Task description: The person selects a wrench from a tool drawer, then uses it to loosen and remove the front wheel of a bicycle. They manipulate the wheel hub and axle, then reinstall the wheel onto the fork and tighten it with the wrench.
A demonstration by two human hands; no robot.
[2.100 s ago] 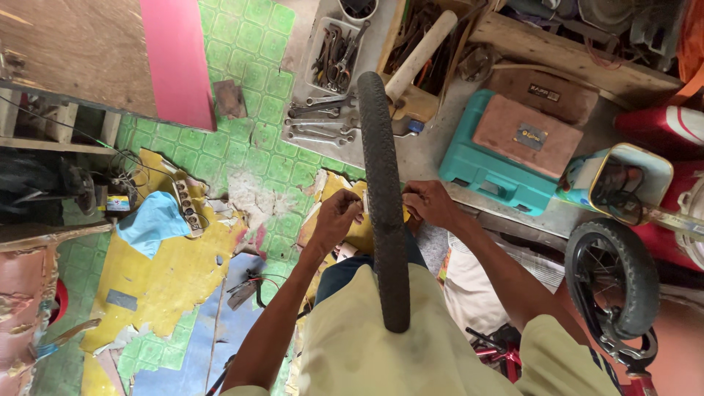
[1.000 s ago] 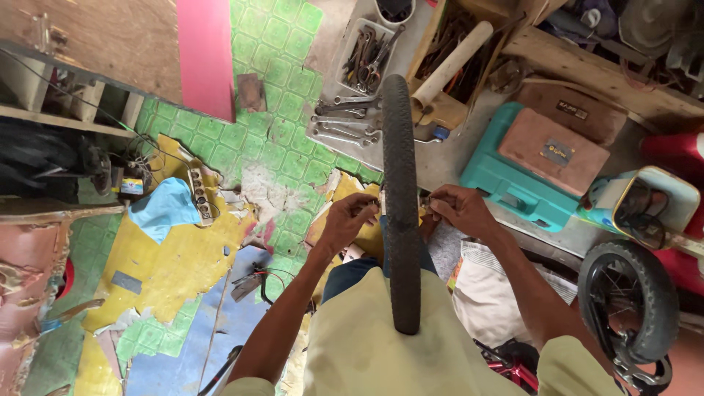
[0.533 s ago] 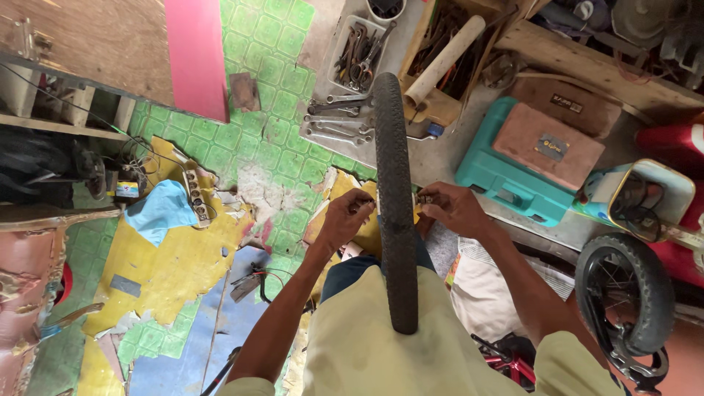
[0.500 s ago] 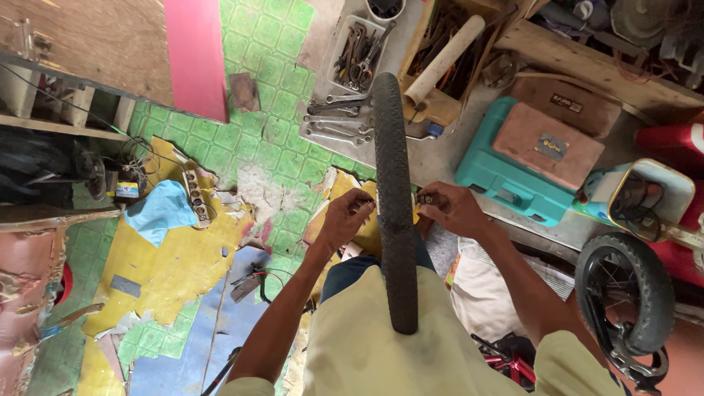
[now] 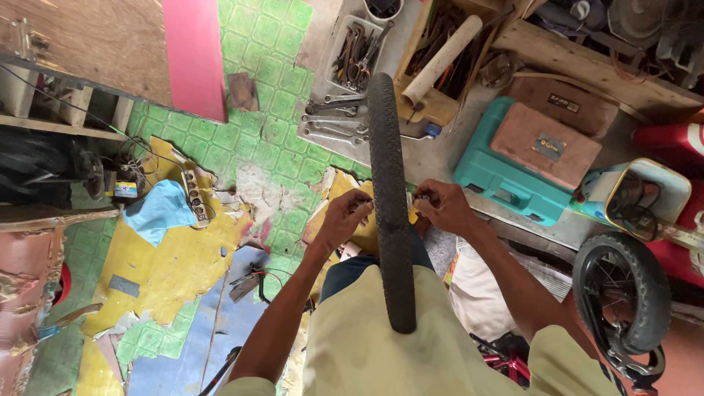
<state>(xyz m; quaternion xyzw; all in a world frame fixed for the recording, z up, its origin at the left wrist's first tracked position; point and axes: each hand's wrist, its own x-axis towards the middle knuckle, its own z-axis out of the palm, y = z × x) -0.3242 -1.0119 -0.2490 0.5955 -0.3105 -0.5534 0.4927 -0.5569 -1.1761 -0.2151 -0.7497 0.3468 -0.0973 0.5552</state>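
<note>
Head view is showing a black tyre (image 5: 390,213) standing edge-on at centre frame, above the lap. Both hands, left hand (image 5: 345,218) and right hand (image 5: 442,207), are pinching at its hub (fingers curled; what they grip is hidden). Beyond are lying spanners (image 5: 334,121) and a teal case (image 5: 490,174).

A small rectangular label (image 5: 548,146), dark with a pale edge, sits on the lid of the flat rust-brown case (image 5: 546,144), which lies on the teal plastic case (image 5: 499,180). A second dark oblong label (image 5: 564,103) marks the brown box (image 5: 565,103) just behind it.
</note>
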